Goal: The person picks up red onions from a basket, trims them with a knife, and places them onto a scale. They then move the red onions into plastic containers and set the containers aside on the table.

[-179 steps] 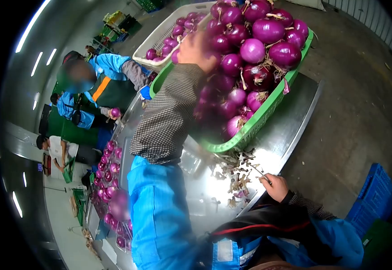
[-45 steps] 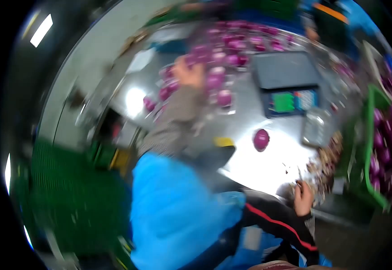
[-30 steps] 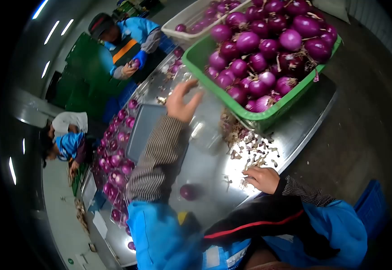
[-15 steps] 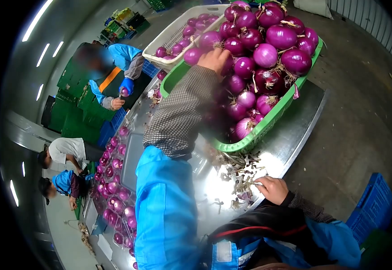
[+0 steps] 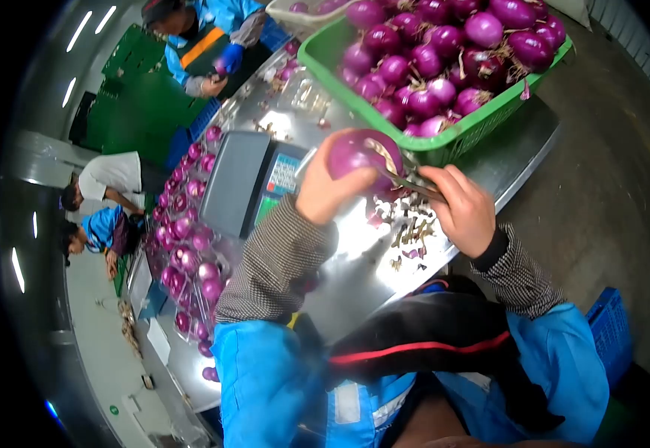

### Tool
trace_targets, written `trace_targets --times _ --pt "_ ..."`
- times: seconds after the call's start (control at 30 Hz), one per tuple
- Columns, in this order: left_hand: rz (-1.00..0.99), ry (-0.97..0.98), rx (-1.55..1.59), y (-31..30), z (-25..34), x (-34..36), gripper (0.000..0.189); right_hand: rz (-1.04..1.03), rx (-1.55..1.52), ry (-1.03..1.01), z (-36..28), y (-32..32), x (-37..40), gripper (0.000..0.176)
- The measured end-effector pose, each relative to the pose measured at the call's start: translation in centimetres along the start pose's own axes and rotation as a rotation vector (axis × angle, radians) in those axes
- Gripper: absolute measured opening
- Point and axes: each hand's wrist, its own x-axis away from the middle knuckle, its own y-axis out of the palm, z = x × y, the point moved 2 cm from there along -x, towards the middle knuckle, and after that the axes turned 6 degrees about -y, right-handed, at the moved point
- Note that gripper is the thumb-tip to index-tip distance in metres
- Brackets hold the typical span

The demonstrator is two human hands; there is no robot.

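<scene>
My left hand (image 5: 325, 179) is closed around a large red onion (image 5: 355, 158), above the metal table. The pale, dry root or stem end of the onion faces my right hand. In my right hand (image 5: 465, 209) is a small knife (image 5: 418, 185), its dark blade reaching to the onion's cut end. Dry trimmings (image 5: 413, 231) lie scattered on the table beneath both hands. Just beyond them, a green plastic basket (image 5: 444, 142) stands heaped with red onions (image 5: 444, 45).
A grey scale (image 5: 235, 183) with a keypad sits left of my left arm. Beside it, onions in clear plastic packs (image 5: 190, 257) cover the table's left side. A white basket (image 5: 306, 16) stands at the back. Co-workers (image 5: 216, 45) stand across and farther along. A blue crate (image 5: 612, 332) is at right.
My left hand has come back from the green basket with a red onion. My right hand has risen from the trimmings, bringing the knife to it. The view has shifted, showing the scale more fully.
</scene>
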Motion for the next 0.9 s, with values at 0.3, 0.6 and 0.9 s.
trace_targets --times 0.3,0.6,0.9 --pt "0.267 -0.019 -0.252 0.9 -3.8 9.3 0.073 -0.180 0.199 -0.178 -4.3 4.8 0.9 0.042" --pt "0.360 -0.062 -0.265 0.0 -6.1 11.5 0.077 -0.114 0.130 -0.194 -2.9 6.5 3.7 0.051" --pt "0.593 0.154 -0.552 1.2 -7.5 11.3 0.087 -0.301 -1.157 0.574 -2.5 9.7 6.7 0.028"
